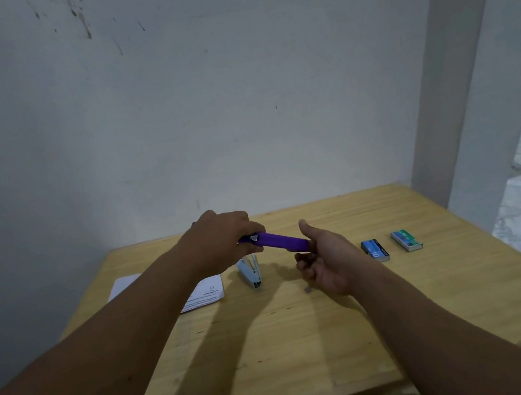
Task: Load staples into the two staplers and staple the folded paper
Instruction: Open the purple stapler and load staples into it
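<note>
Left hand (pixel 221 239) fingers clamp the purple stapler (pixel 277 241), right hand (pixel 323 256) fingers curl under its tip (contents unclear); a slip drops it onto the surface (pixel 279 350).

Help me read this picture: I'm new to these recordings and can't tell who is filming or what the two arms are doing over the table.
There is no machine here. A person wears a wide-angle camera on the head, so you look down along their own two bare arms. The left hand grips one end of a purple stapler, held above the wooden table. The right hand meets its other end, palm turned up, fingers curled. On the table, under the left hand, lies a light-coloured second stapler, with printed paper to its left. To the right lie two small staple boxes, one blue and one green. Whether the purple stapler is loaded cannot be seen.
</note>
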